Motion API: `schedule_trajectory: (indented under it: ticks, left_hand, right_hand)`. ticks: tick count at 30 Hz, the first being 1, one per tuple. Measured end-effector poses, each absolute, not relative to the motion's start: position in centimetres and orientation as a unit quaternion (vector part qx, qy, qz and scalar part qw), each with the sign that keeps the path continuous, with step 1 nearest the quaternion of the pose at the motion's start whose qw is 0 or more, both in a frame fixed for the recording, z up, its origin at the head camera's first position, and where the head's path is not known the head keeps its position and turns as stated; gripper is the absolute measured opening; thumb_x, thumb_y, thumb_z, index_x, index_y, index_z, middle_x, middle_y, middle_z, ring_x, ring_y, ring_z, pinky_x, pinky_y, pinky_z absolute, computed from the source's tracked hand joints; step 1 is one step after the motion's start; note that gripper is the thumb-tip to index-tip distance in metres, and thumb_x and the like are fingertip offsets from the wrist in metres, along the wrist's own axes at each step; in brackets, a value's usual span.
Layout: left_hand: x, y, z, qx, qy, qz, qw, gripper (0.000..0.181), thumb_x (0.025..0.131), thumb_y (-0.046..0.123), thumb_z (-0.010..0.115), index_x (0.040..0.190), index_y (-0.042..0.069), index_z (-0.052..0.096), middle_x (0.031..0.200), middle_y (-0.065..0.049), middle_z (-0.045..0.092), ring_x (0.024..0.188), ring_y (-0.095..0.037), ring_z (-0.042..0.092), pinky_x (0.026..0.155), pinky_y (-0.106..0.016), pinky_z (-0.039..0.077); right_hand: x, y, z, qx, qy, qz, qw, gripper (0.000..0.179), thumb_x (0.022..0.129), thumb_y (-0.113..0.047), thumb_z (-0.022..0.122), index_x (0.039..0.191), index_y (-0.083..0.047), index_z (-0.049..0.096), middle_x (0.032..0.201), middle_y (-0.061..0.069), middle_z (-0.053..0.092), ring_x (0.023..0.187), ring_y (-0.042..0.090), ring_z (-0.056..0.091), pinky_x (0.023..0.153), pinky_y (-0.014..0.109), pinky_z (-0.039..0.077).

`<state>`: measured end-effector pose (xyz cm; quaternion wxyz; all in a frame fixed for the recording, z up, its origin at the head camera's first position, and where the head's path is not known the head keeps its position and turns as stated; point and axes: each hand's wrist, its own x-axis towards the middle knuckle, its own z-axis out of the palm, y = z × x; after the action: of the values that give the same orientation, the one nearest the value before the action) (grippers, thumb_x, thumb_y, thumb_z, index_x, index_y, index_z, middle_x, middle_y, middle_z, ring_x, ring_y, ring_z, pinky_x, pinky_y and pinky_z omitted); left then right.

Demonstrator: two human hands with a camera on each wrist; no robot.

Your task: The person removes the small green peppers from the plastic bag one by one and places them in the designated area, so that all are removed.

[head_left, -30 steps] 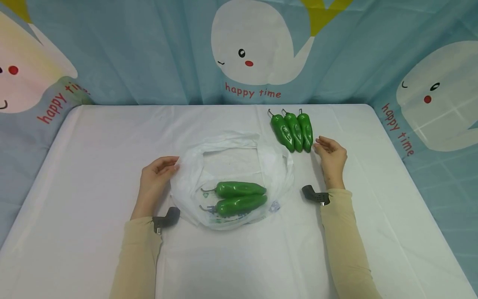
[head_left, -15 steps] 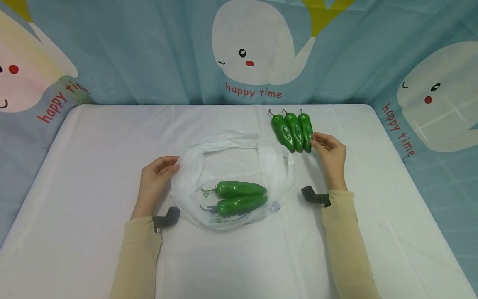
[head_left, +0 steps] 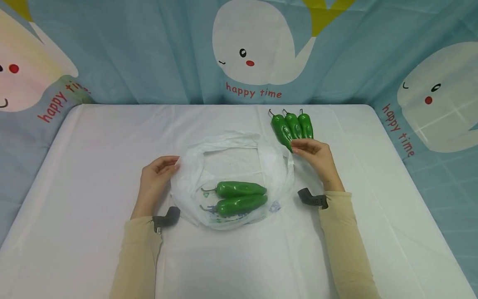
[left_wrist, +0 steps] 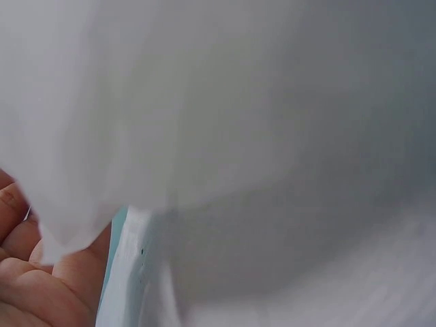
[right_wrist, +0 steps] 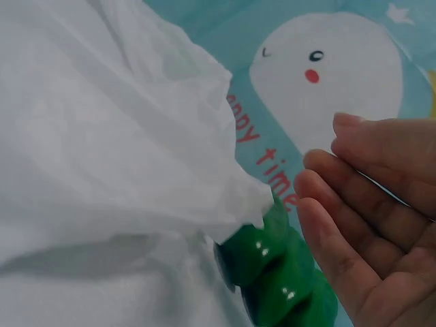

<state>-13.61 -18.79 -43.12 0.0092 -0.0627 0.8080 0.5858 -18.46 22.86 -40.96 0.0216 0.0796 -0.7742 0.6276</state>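
Observation:
A white plastic bag (head_left: pixel 188 166) lies with its mouth spread on the table, two green peppers (head_left: pixel 240 197) side by side in it. At the bag's left rim my left hand (head_left: pixel 158 174) pinches the plastic; in the left wrist view the bag (left_wrist: pixel 157 102) partly covers its fingers. My right hand (head_left: pixel 315 158) hovers at the lower ends of three more green peppers (head_left: pixel 281 128), beside the bag's right rim. In the right wrist view the right hand (right_wrist: pixel 375 218) has loosely bent fingers with nothing between them, next to the bag and the peppers (right_wrist: pixel 286 279).
White cloth covers the table (head_left: pixel 112 133). Behind it hangs a blue curtain (head_left: pixel 149 54) printed with whales and red lettering. A dark wrist camera (head_left: pixel 168 218) sits at the left wrist and another dark camera (head_left: pixel 311 198) at the right.
My right hand has moved left, from the right side of the three peppers to in front of their lower ends. My left hand, the bag and the peppers have stayed put.

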Motion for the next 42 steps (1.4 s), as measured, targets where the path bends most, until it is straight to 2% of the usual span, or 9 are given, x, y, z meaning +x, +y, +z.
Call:
schedule_trajectory:
  ticks: [6,11,25,31,42]
  left_hand:
    - [-13.6,-18.8,-43.1,-0.060,0.809,0.585,0.007,0.037,0.092,0.023,0.064,0.121,0.001,0.060,0.113,-0.004,0.061,0.093,0.001,0.059,0.081,-0.010,0.045]
    - [-13.6,-18.8,-43.1,-0.059,0.812,0.580,0.007,0.036,0.092,0.023,0.063,0.121,0.002,0.061,0.116,-0.006,0.061,0.093,0.001,0.059,0.082,-0.010,0.044]
    - [-13.8,-18.8,-43.2,-0.066,0.817,0.572,0.006,0.035,0.093,0.021,0.063,0.121,0.001,0.060,0.116,-0.009,0.060,0.091,0.003,0.059,0.082,-0.009,0.044]
    - [-13.8,-18.8,-43.2,-0.073,0.817,0.571,0.013,0.035,0.093,0.022,0.063,0.121,0.002,0.060,0.118,-0.012,0.059,0.092,0.002,0.059,0.082,-0.010,0.044]
    - [-13.8,-18.9,-43.3,-0.069,0.816,0.574,0.013,0.037,0.092,0.023,0.063,0.122,0.002,0.060,0.118,-0.008,0.060,0.093,0.003,0.059,0.082,-0.010,0.044]
  right_hand:
    - [-18.3,22.0,-41.0,0.093,-0.782,0.616,-0.015,0.031,0.085,-0.006,0.070,0.112,0.009,0.063,0.107,0.008,0.068,0.095,0.010,0.065,0.085,0.021,0.050]
    - [-18.2,21.4,-40.9,0.111,-0.775,0.620,-0.040,0.030,0.086,-0.003,0.068,0.112,0.010,0.062,0.110,0.010,0.067,0.096,0.011,0.065,0.084,0.023,0.051]
    - [-17.8,19.8,-40.7,0.143,-0.772,0.613,-0.084,0.029,0.086,-0.002,0.068,0.112,0.008,0.063,0.115,0.019,0.063,0.102,0.025,0.063,0.086,0.028,0.051]
    - [-17.6,18.9,-40.9,0.164,-0.778,0.598,-0.105,0.028,0.086,-0.006,0.070,0.112,0.004,0.065,0.114,0.017,0.064,0.105,0.028,0.061,0.088,0.028,0.049]
    - [-17.2,17.7,-41.0,0.195,-0.771,0.591,-0.135,0.028,0.086,-0.003,0.068,0.113,0.004,0.065,0.113,0.019,0.064,0.102,0.035,0.061,0.086,0.031,0.051]
